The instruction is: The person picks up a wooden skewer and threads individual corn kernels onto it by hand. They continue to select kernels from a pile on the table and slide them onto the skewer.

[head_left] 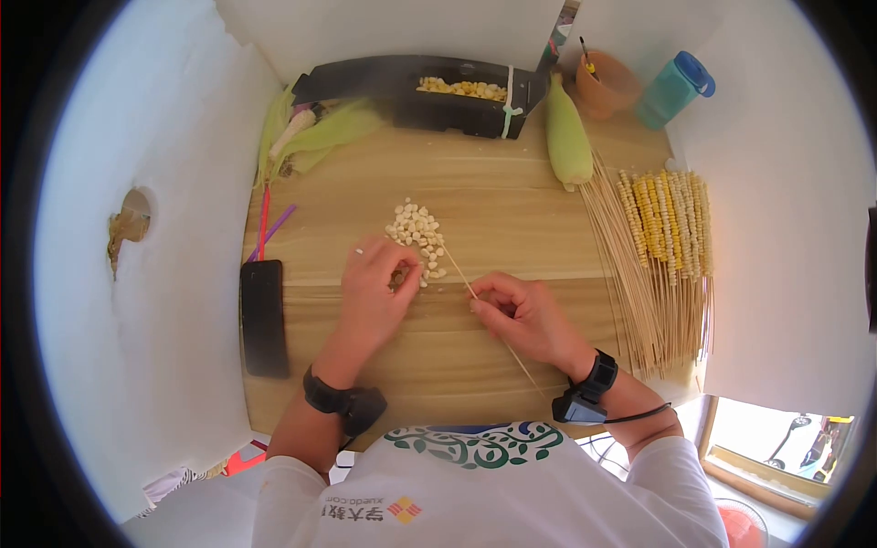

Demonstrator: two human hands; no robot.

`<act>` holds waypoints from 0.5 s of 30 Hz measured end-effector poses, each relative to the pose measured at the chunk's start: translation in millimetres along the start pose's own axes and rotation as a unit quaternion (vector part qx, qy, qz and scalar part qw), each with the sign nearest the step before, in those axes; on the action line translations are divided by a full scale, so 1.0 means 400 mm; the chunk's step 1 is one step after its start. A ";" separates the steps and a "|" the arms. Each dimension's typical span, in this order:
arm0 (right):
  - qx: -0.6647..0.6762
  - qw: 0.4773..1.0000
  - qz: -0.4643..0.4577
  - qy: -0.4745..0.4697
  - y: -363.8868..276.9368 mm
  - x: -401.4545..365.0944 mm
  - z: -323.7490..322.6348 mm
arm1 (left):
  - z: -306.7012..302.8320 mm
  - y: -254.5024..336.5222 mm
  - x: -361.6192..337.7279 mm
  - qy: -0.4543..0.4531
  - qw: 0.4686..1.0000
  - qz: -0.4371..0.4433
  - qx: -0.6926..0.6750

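My right hand (pixel 525 315) pinches a thin wooden skewer (pixel 459 270) between thumb and fingers. The skewer slants from the pile of pale corn kernels (pixel 416 225) down toward my right wrist, and its upper end is bare of kernels as far as I can see. Beside the pile, my left hand (pixel 376 285) is closed, with thumb and index fingertips together. Whatever sits between those fingertips is hidden or too small to name. A few loose kernels lie just right of the left fingertips.
Corn-kernel skewers (pixel 665 219) lie at the right over plain wooden skewers (pixel 621 274). Along the back stand a black container (pixel 393 100) with kernels, a corn ear (pixel 568 137), a terracotta bowl (pixel 607 91) and a teal bottle (pixel 669 96). Husks (pixel 333 132) and a phone (pixel 264 320) are left.
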State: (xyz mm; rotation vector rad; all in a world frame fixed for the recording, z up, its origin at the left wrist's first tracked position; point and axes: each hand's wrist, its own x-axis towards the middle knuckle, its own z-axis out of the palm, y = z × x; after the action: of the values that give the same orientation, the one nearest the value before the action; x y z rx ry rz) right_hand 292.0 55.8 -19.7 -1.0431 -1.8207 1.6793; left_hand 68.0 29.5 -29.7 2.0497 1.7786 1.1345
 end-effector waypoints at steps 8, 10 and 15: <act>0.020 1.000 -0.006 -0.014 0.006 -0.008 0.024 | -0.020 -0.031 -0.021 0.064 0.969 -0.154 -0.183; 0.012 1.000 -0.007 -0.023 0.010 -0.009 0.021 | -0.020 -0.040 -0.017 0.073 0.947 -0.186 -0.250; -0.029 0.997 -0.049 -0.056 -0.009 -0.014 0.016 | -0.035 -0.026 -0.005 0.097 0.886 -0.254 -0.376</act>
State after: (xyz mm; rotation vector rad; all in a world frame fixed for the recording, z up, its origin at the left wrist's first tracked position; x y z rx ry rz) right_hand 289.9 47.6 -16.5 -0.8849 -1.9694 1.6645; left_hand 51.0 25.7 -27.0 0.9827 1.4612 1.5465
